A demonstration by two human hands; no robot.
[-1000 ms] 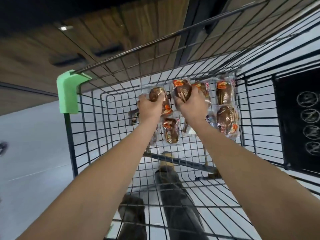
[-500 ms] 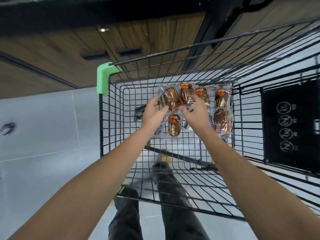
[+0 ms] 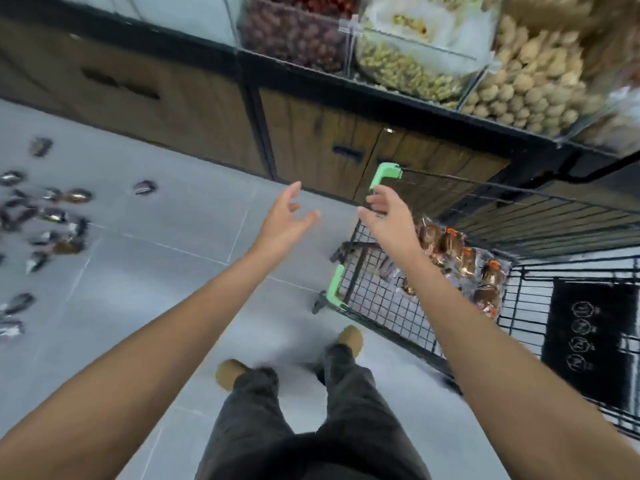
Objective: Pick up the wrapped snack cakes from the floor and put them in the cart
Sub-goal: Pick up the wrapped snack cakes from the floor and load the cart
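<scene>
Several wrapped snack cakes (image 3: 460, 261) lie in a row on the bottom of the black wire cart (image 3: 388, 299), which has green corner guards and stands at the right. More wrapped snack cakes (image 3: 59, 216) are scattered on the grey tiled floor at the far left, blurred. My left hand (image 3: 287, 216) is raised over the floor left of the cart, fingers spread and empty. In front of the cart's upper green corner my right hand (image 3: 388, 216) is lifted, fingers relaxed, holding nothing.
A wooden cabinet front (image 3: 311, 140) runs along the back, under clear bins of nuts and dried fruit (image 3: 512, 74). My feet in tan shoes (image 3: 349, 337) stand on the floor between the cart and the scattered cakes. A black sign panel (image 3: 588, 344) hangs on the cart's right.
Both hands let go of the cakes in the cart and have pulled up and out, empty. The view has swung left, bringing the floor cakes and shelf bins into sight.
</scene>
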